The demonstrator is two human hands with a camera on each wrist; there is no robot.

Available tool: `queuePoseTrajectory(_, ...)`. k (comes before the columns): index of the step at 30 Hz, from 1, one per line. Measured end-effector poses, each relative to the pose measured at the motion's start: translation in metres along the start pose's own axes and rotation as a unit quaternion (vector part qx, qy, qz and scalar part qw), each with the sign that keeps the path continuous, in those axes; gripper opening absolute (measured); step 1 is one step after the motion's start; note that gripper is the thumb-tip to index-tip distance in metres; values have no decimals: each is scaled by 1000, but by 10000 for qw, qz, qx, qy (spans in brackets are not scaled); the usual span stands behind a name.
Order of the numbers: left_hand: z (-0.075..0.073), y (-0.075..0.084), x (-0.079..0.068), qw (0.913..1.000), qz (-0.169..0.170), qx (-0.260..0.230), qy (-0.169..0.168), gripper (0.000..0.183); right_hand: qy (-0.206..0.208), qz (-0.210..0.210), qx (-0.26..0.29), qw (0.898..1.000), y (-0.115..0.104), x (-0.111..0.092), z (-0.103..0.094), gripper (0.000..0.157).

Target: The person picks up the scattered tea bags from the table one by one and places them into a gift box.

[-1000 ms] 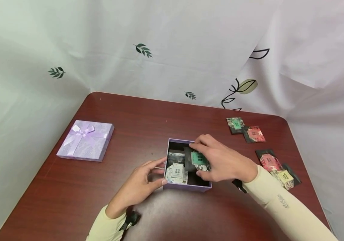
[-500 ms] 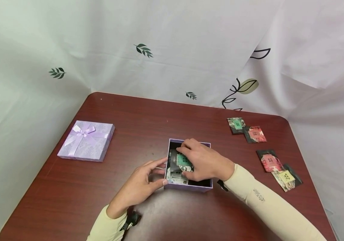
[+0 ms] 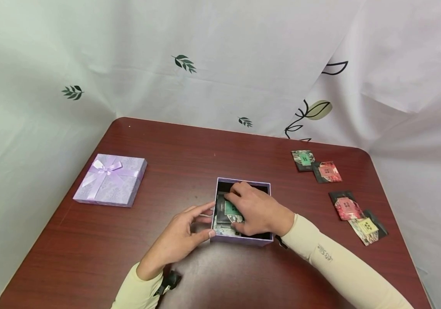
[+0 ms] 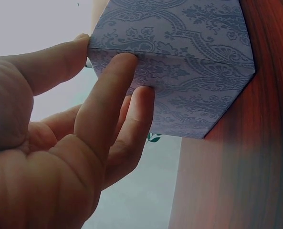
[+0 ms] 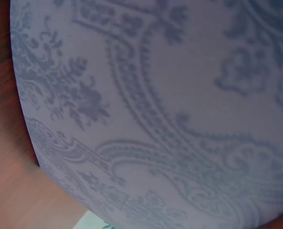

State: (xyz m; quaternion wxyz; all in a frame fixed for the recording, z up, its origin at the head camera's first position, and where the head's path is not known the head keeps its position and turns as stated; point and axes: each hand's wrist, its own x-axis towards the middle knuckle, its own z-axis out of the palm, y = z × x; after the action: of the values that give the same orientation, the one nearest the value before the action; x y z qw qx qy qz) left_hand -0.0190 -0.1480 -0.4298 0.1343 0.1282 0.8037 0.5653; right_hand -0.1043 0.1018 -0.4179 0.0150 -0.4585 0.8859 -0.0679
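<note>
Head view: left hand [image 3: 181,235] loosely spread against box [image 3: 240,241], right hand [image 3: 258,210] curled round green-labelled packet [image 3: 229,209].

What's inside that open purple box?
The right hand holds a dark packet with a green label inside the open purple box. A pale-patterned packet shows partly beneath. The hand hides much of the box's right side, so I can't tell what lies there.
</note>
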Motion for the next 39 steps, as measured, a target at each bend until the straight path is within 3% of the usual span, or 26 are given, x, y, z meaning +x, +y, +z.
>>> queuePoseTrajectory(13, 0, 0, 0, 10000, -53, -43, -17, 69, -68, 35, -68, 9999, -2, 1, 2, 66)
queuePoseTrajectory(24, 0, 2, 0, 10000, -80, 20, 17, 70, 236, 54, 310, 9992, 0, -5, -11, 67)
queuePoseTrajectory(32, 1, 0, 0, 10000, 74, -1, 24, 68, 521, 515, 267, 9970, 2, -25, -37, 74)
queuePoseTrajectory(39, 2, 1, 0, 9999, 75, 107, 55, 68, 837, 984, 435, 9907, 20, -58, -54, 77)
